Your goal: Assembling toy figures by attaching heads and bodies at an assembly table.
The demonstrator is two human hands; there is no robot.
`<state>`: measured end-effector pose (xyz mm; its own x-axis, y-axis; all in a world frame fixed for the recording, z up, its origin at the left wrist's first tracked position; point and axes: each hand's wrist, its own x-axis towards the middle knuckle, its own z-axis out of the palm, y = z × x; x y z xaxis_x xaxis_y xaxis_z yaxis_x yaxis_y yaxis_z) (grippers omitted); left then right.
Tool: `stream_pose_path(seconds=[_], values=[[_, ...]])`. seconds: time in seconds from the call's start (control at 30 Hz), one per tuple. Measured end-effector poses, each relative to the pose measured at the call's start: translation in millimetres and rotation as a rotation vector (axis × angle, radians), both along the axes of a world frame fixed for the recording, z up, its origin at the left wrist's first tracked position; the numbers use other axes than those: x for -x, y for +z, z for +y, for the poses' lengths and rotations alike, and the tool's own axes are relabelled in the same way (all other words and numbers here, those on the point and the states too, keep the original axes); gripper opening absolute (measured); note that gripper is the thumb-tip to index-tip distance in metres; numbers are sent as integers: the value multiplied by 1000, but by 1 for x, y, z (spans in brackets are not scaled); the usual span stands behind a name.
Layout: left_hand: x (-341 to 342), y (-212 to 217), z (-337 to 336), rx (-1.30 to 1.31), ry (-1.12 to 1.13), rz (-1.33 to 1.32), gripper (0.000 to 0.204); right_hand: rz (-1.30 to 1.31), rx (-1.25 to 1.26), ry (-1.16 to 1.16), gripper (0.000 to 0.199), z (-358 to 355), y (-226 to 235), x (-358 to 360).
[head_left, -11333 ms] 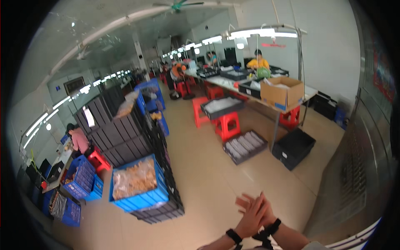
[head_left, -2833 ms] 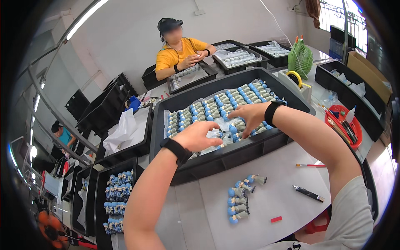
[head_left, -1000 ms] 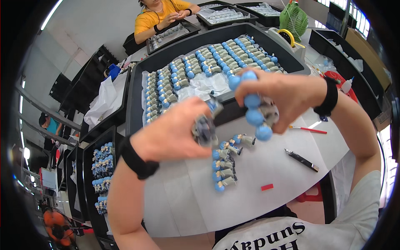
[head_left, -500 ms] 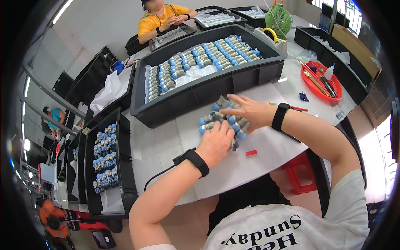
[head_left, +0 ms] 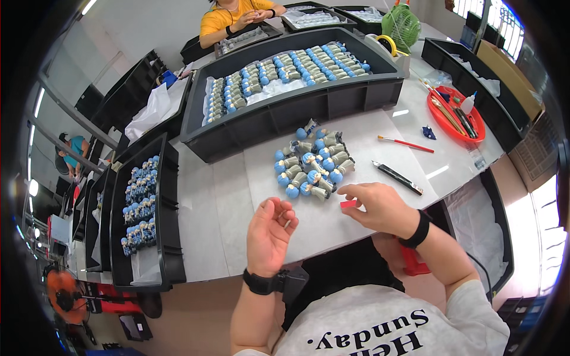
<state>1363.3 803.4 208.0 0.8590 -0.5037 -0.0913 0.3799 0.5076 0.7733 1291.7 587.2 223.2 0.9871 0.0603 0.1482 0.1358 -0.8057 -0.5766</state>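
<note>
A cluster of small blue-haired figurines (head_left: 333, 159) with grey-beige bodies lies on the white tabletop in front of me. My right hand (head_left: 383, 207) is just nearer than the cluster, thumb and forefinger closed around a small red block (head_left: 348, 204). To its left, my left hand (head_left: 271, 236) hovers by the table's near edge, palm turned up. Its fingers curl loosely and stay apart, with nothing visible in them. A black pen-like tool (head_left: 398, 177) and a red-handled paintbrush (head_left: 407, 143) lie right of the figurines.
Behind the cluster stands a large black crate (head_left: 291, 121) with rows of similar figurines. Another black crate (head_left: 167, 237) of figurines is at left. A red basin (head_left: 480, 132) of brushes and a green fan (head_left: 399, 28) sit at right. Across the table, a person (head_left: 222, 22) handles something.
Both hands have come off the figurines toward me. The right has closed on the red block; the left has turned palm up. The view has shifted slightly.
</note>
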Motion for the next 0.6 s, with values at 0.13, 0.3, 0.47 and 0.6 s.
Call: stream_pose_path(seconds=[0.13,0.3,0.47,0.6], values=[[30,-18,-7,-43,76,11,13,-13,98,-195,26,6,-8,-5],[34,-25,-14,-281,57,-218,10,-78,178,-192,34,-40,2,-29],[27,-28,-26,-241,52,-158,11,54,289,-71,33,-50,-6,-55],[26,-33,-29,-238,-45,-102,12,58,251,-148,26,-50,-24,-55]])
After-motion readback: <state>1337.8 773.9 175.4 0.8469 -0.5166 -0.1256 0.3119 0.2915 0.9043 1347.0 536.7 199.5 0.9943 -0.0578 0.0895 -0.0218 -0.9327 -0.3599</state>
